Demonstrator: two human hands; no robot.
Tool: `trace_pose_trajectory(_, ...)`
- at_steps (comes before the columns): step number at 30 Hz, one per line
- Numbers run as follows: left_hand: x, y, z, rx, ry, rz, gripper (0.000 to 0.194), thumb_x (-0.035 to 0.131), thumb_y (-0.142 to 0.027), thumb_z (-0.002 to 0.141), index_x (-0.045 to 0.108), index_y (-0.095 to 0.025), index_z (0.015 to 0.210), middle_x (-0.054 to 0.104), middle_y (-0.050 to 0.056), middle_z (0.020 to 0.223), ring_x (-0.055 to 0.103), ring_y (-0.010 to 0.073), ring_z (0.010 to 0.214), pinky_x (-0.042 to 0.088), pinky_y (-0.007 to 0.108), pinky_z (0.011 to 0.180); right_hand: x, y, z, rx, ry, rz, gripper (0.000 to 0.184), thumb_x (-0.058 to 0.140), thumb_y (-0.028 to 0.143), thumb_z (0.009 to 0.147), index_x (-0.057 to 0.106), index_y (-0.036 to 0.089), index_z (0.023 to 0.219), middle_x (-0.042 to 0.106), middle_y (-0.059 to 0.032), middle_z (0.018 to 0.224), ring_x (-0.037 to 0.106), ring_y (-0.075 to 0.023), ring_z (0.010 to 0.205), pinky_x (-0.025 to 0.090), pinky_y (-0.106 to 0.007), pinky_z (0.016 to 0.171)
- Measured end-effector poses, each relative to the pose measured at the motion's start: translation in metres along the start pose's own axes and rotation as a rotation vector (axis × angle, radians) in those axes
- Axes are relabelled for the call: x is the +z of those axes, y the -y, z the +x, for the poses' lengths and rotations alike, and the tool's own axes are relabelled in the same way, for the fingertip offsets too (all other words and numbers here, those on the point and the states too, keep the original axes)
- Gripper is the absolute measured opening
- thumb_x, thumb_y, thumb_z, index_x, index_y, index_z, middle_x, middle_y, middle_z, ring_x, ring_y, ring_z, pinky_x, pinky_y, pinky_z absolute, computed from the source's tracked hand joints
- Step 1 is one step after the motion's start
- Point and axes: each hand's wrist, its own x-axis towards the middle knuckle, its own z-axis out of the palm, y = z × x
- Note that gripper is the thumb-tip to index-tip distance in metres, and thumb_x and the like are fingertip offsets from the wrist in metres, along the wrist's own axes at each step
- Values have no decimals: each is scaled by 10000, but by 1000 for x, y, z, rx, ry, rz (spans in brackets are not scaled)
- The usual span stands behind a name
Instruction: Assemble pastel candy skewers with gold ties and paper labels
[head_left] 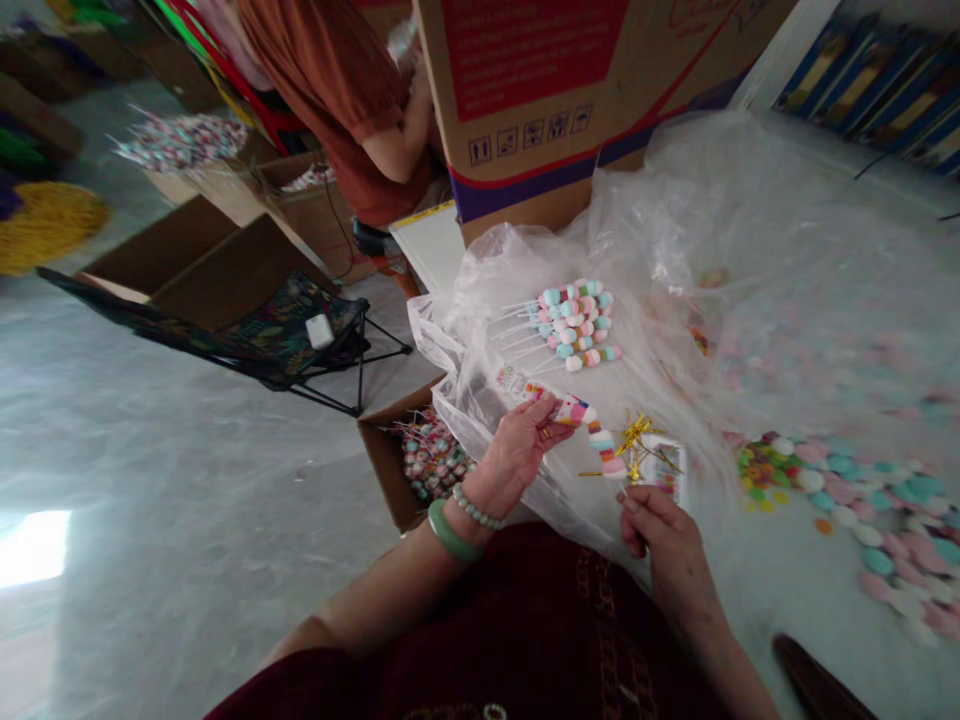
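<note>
My left hand pinches a small printed clear bag. A marshmallow skewer in pink, white, blue and orange has its far end at the mouth of that bag. The skewer's stick is pinched between thumb and fingers of my right hand. Gold twist ties lie just beyond the skewer, beside a stack of printed bags. Farther back, several finished marshmallow skewers are piled on clear plastic sheeting, sticks pointing left.
Loose marshmallows and gummy candies spread across the table's right. A box of wrapped skewers stands below the left edge. A folding chair is at left. Behind stand a large carton and a co-worker's rust-coloured top.
</note>
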Motion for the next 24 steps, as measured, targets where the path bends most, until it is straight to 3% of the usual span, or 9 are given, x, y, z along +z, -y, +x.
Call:
trace_pose_trajectory(6,-6,1,4,28,-20,63,128,630,-218,780,630,-104,722,643,43,670,600,114,578,537,274,649,-8,-5,0,-159,-47,-348,208,565,389,782,663,210,824,550,20,571,497,-148,558,397,-261,553)
trace_pose_trajectory(10,-10,4,7,20,16,121,153,667,-251,750,633,-105,721,619,26,644,566,99,544,523,255,602,-7,-5,0,-184,-42,-431,204,537,385,798,666,231,830,565,24,585,515,-151,559,402,-262,574)
trace_pose_trajectory(15,-9,-2,4,-13,-11,117,133,668,-210,745,622,-95,697,620,47,684,595,122,598,544,306,671,-10,2,-2,-251,-118,-603,192,525,386,795,662,252,786,585,22,579,525,-161,548,381,-269,576)
trace_pose_trajectory(20,-6,-3,1,34,-27,146,112,661,-188,740,627,-89,701,619,53,714,599,130,630,553,305,657,-8,3,-1,-252,-93,-558,204,523,390,793,666,245,789,577,23,574,527,-159,560,390,-267,583)
trace_pose_trajectory(24,-5,1,0,36,36,160,145,685,-227,722,631,-95,693,605,32,681,599,131,613,560,332,682,-5,3,1,-123,-42,-362,215,576,405,743,663,213,780,558,17,554,495,-156,541,381,-267,532)
